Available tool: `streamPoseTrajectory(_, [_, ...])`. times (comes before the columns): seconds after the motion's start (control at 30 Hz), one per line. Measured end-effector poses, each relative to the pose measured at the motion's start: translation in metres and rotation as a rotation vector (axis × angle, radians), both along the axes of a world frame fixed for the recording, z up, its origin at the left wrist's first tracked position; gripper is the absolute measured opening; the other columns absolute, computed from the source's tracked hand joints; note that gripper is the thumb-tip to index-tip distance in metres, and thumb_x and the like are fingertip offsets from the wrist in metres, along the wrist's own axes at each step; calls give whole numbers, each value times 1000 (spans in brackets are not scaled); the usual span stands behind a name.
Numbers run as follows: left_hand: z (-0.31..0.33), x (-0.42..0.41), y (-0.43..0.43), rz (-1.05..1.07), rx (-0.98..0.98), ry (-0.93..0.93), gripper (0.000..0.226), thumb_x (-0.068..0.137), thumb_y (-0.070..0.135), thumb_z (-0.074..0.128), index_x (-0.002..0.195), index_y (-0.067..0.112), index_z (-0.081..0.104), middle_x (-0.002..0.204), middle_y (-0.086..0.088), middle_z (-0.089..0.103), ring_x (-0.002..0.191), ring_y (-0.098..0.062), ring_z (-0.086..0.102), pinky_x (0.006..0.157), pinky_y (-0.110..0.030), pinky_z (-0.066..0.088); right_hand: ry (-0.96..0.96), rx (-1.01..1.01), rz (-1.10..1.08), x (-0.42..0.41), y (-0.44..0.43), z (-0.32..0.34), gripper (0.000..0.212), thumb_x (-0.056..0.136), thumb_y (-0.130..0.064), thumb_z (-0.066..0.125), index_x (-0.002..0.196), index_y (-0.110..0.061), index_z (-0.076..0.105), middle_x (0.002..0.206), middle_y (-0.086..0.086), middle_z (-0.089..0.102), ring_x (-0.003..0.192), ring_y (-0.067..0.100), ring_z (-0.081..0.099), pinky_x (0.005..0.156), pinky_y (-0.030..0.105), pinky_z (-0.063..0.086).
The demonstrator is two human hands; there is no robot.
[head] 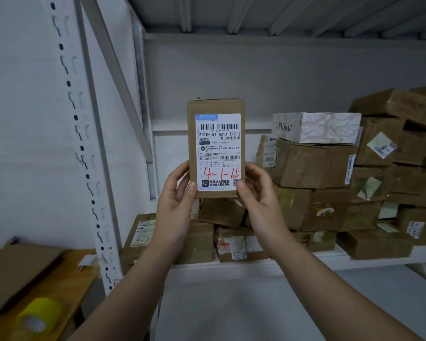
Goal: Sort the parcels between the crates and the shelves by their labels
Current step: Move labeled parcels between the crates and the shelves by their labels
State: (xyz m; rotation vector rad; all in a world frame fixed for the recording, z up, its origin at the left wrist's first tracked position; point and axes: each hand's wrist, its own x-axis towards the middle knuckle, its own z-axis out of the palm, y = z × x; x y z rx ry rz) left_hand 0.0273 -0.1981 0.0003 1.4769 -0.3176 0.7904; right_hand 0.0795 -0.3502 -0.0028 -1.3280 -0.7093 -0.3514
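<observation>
Parcel (216,147) upright at frame centre, before the shelf (256,265). Left hand (176,193) and right hand (255,190) pinch its lower edges, label facing me. Seems light, stiff cardboard; side grip should suffice.

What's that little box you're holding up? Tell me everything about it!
The parcel is a small brown cardboard box, held upright in front of the shelf of stacked boxes. A white shipping label covers most of its front, with barcodes, printed text, a blue strip on top and "4-1-15" handwritten in red. The left hand and right hand grip its lower sides, thumbs on the front. Nothing else touches it.
</observation>
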Motion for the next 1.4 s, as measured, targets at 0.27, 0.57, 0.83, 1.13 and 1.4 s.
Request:
streamPoseTrajectory(0.27, [1, -6, 2, 6, 1, -33, 39, 96, 19, 50, 132, 34, 46, 132, 9, 57, 124, -7, 51, 92, -23, 51, -51, 7, 19, -6, 1, 0, 33, 94, -22, 56, 122, -38, 48, 130, -6, 57, 123, 6, 52, 104, 37, 46])
streamPoseTrajectory(0.57, [-1, -28, 13, 126, 104, -107, 43, 98, 22, 46, 130, 49, 40, 127, 31, 52, 122, 6, 47, 84, -10, 47, -116, -100, 34, -23, 15, 5, 55, 89, -19, 66, 132, -39, 39, 138, -10, 47, 128, 1, 43, 107, 33, 42])
streamPoseTrajectory(0.83, [-14, -81, 86, 588, 815, 13, 75, 84, 17, 66, 137, 54, 27, 158, 9, 3, 139, -12, 27, 108, -35, 33, -140, -239, 229, -48, 74, -16, 64, 95, -15, 55, 137, -54, 30, 132, -33, 47, 124, -11, 43, 97, 12, 42])
streamPoseTrajectory(1.13, [-30, -64, 120, 757, 1107, 262, 59, 92, 16, 58, 146, 23, 35, 154, -7, 26, 128, -30, 40, 98, -43, 45, 67, -208, 156, -40, 134, -57, 52, 97, -3, 51, 143, -22, 37, 128, -22, 50, 115, -13, 50, 88, 8, 44])
streamPoseTrajectory(1.4, [-51, -34, 135, 813, 1677, 327, 61, 89, 26, 59, 143, 18, 32, 146, -4, 40, 135, -26, 34, 110, -38, 29, 5, -573, -237, -19, 151, -80, 45, 93, -21, 60, 136, -26, 50, 105, -3, 68, 85, 10, 62, 70, 23, 48])
